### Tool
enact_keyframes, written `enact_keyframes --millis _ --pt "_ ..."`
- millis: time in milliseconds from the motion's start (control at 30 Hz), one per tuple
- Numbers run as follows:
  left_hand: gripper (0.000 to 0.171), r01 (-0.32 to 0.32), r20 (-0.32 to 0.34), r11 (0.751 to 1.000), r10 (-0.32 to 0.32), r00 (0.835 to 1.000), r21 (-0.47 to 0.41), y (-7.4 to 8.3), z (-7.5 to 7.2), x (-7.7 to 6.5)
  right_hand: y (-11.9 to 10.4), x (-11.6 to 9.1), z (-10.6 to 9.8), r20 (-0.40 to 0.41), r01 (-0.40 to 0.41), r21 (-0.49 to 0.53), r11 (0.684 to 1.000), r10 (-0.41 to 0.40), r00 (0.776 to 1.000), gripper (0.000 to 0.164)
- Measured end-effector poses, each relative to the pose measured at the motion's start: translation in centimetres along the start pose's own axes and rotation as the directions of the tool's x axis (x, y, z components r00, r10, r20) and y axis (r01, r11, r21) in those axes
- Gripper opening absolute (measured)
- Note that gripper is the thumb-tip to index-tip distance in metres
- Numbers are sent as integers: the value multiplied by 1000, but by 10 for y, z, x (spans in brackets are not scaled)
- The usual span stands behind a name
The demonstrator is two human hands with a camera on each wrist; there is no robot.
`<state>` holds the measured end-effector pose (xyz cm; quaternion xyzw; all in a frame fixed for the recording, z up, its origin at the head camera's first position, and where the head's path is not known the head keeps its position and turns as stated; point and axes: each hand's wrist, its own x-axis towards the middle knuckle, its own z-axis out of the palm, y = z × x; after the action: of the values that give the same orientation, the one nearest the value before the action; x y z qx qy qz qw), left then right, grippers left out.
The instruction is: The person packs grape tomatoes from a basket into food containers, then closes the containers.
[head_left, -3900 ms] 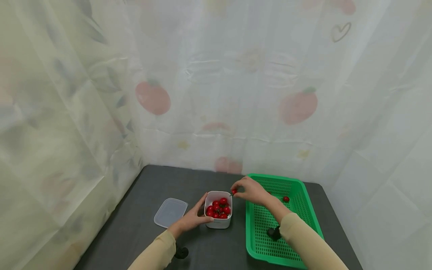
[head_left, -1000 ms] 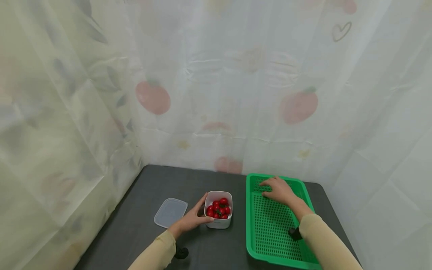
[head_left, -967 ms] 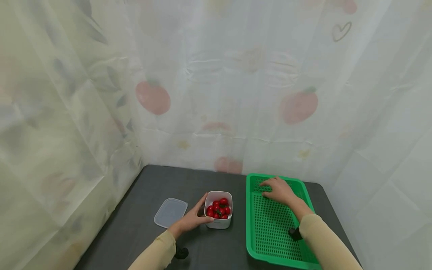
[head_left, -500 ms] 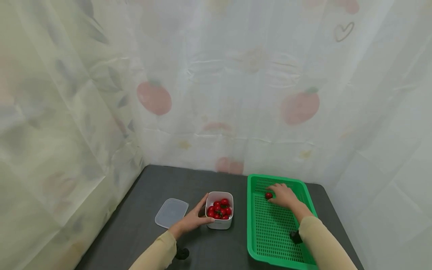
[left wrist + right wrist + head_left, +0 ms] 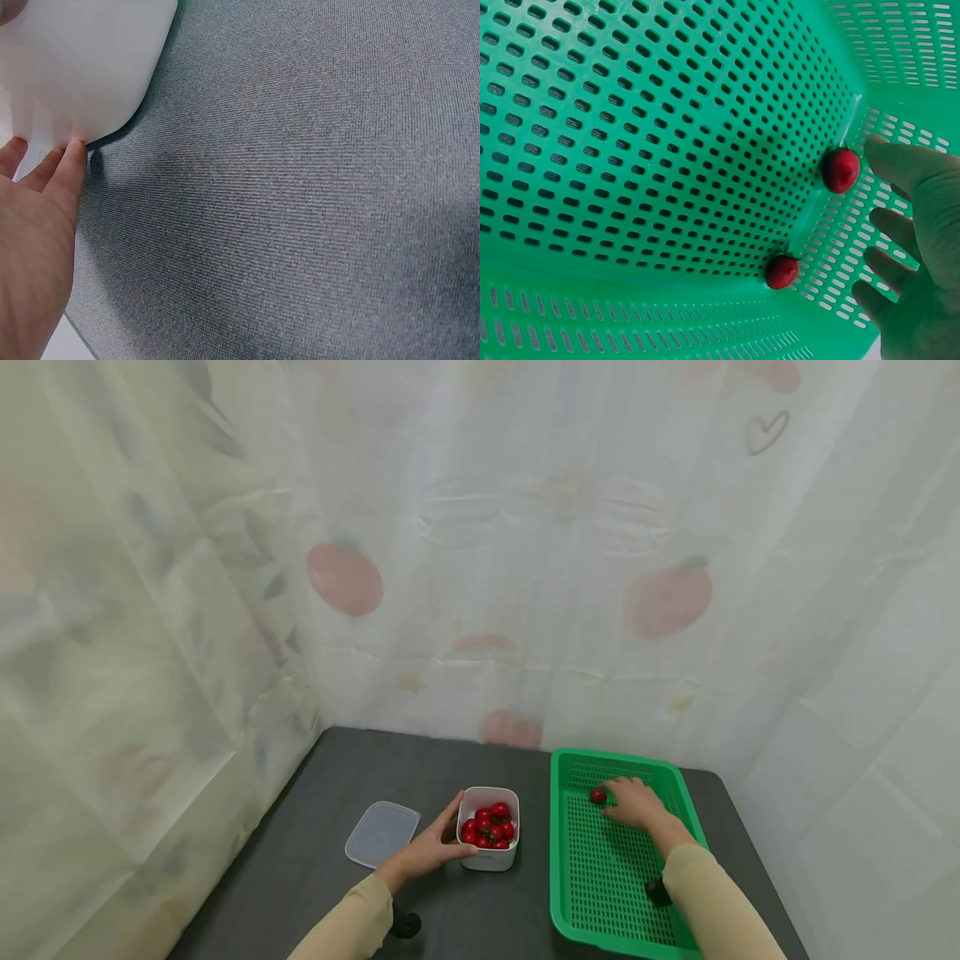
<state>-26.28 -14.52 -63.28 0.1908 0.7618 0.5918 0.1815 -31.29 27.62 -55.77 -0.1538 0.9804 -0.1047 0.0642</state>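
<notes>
A white plastic container [image 5: 491, 860] with several cherry tomatoes [image 5: 483, 815] in it stands on the table. My left hand [image 5: 427, 852] holds it, thumb along the front and fingers at the left side; in the left wrist view the fingertips [image 5: 73, 154] touch its wall. Inside the green basket [image 5: 557, 860], my right hand [image 5: 636, 803] has its fingers spread and holds nothing. Just left of its fingertips lies a cherry tomato [image 5: 597, 796]. The right wrist view has one tomato [image 5: 841, 170] near the thumb and a second tomato [image 5: 782, 271], apart from the fingers.
A translucent lid [image 5: 382, 833] lies on the dark table [image 5: 420, 768], left of the container. The green basket takes up the right side, with raised walls. Patterned curtains [image 5: 480, 568] hang behind the table and at both sides.
Earlier my right hand pinched a cherry tomato beside the container's rim. It then went into the basket without it and has shifted slightly right and nearer. My left hand stays on the container.
</notes>
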Motion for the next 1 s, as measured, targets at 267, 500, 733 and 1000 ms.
enact_keyframes --millis 267,500,733,1000 --pt "103 -2 9 1000 2 1000 2 0 -2 0 -2 2 5 20 -17 1 1000 17 1000 55" --pt "100 0 8 1000 0 1000 -11 3 -2 0 -8 3 8 27 -29 -5 1000 30 999 60" --pt "103 -7 3 1000 7 1000 -3 3 0 -1 -12 3 13 12 -35 -53 998 36 999 63" --pt "102 -5 -1 1000 5 1000 2 3 1 0 -16 2 14 -2 -50 -67 996 50 999 64"
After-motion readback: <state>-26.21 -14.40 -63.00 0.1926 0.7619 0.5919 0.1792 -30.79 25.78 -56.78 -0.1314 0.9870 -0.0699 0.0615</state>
